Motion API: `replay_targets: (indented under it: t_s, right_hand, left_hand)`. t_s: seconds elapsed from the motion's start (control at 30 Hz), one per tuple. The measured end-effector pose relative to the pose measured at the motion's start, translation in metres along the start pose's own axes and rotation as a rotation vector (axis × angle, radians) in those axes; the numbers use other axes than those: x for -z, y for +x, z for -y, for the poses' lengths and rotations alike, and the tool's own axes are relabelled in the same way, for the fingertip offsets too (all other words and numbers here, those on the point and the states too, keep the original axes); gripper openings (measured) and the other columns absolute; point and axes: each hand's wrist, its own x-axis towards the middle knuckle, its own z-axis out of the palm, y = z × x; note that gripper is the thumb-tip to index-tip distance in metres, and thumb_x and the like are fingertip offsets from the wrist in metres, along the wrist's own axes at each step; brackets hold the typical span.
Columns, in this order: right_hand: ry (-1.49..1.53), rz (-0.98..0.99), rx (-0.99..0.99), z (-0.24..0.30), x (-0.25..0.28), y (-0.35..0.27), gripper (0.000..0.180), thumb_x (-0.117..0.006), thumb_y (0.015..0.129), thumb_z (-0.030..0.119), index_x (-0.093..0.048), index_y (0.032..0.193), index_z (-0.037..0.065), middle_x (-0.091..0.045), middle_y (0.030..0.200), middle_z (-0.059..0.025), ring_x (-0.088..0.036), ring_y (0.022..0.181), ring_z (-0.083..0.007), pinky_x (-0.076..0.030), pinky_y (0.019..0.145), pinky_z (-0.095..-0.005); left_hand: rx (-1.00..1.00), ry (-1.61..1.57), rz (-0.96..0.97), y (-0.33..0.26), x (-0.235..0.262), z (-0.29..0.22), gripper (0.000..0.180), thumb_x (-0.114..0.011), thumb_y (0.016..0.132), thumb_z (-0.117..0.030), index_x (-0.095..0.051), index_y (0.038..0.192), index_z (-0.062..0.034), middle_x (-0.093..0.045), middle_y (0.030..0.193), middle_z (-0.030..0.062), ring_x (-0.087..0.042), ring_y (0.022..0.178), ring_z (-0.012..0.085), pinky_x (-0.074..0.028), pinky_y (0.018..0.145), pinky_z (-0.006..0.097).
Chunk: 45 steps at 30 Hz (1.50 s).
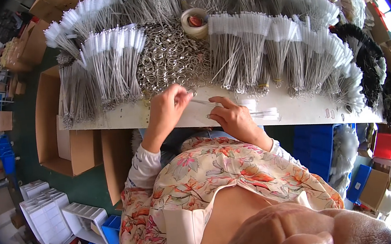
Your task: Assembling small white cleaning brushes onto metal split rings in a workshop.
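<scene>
Hands (199, 109) amid brush bundles (240, 49), rings (169, 57)

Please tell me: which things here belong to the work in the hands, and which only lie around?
In use:
left hand, pinching a ring
right hand, holding a thin brush
ring pile
brush bundles

Lying about:
tape roll
black brushes
cardboard boxes
blue bins
white trays
</scene>
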Motion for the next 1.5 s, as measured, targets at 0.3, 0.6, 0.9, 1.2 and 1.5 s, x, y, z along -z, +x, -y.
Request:
replay_targets:
  t_s: [0.3, 0.6, 0.9, 1.2, 1.5]
  right_hand:
    - [-0.103, -0.019, -0.040, -0.023, -0.022, -0.010, 0.009, -0.061, 0.082, 0.018, -0.060, 0.083, 0.009, -0.057, 0.111, -0.0009, -0.063, 0.063, -0.0284, -0.050, 0.052, -0.0387]
    - [-0.061, 0.010, -0.113, -0.019, -0.020, -0.015, 0.014, -0.060, 0.084, 0.021, -0.063, 0.086, 0.008, -0.058, 0.109, 0.0005, -0.063, 0.067, -0.0271, -0.050, 0.056, -0.0393]
    - [-0.088, -0.011, -0.108, -0.017, -0.018, -0.006, 0.011, -0.060, 0.082, 0.019, -0.062, 0.084, 0.008, -0.059, 0.108, -0.0001, -0.063, 0.067, -0.0261, -0.051, 0.057, -0.0387]
    - [-0.090, -0.031, -0.090, -0.016, -0.018, -0.006, 0.012, -0.060, 0.083, 0.019, -0.062, 0.084, 0.007, -0.059, 0.108, -0.0015, -0.063, 0.067, -0.0275, -0.051, 0.058, -0.0388]
    - [-0.070, -0.036, -0.099, -0.018, -0.020, -0.011, 0.014, -0.061, 0.083, 0.022, -0.063, 0.085, 0.008, -0.060, 0.107, -0.0023, -0.063, 0.066, -0.0275, -0.051, 0.056, -0.0381]
  left_hand:
    - [0.056, 0.603, 0.032, 0.065, 0.020, 0.037, 0.042, -0.054, 0.088, -0.034, -0.056, 0.115, -0.0023, -0.063, 0.075, 0.0195, -0.062, 0.068, 0.0341, -0.048, 0.059, 0.043]
    - [0.096, 0.403, -0.128, 0.062, 0.013, 0.046, 0.051, -0.058, 0.085, -0.037, -0.050, 0.122, -0.0029, -0.061, 0.063, 0.0165, -0.062, 0.059, 0.0321, -0.047, 0.054, 0.040]
    - [0.130, 0.362, -0.186, 0.052, 0.027, 0.024, 0.050, -0.060, 0.084, -0.033, -0.050, 0.124, -0.0039, -0.061, 0.063, 0.0138, -0.062, 0.059, 0.0295, -0.047, 0.055, 0.039]
    - [0.206, 0.350, -0.121, 0.054, 0.024, 0.030, 0.053, -0.062, 0.083, -0.034, -0.050, 0.122, 0.0001, -0.061, 0.064, 0.0157, -0.061, 0.059, 0.0316, -0.047, 0.057, 0.040]
    - [0.147, 0.372, -0.175, 0.050, 0.020, 0.041, 0.046, -0.061, 0.084, -0.036, -0.055, 0.117, -0.0040, -0.060, 0.063, 0.0119, -0.060, 0.057, 0.0272, -0.046, 0.053, 0.037]
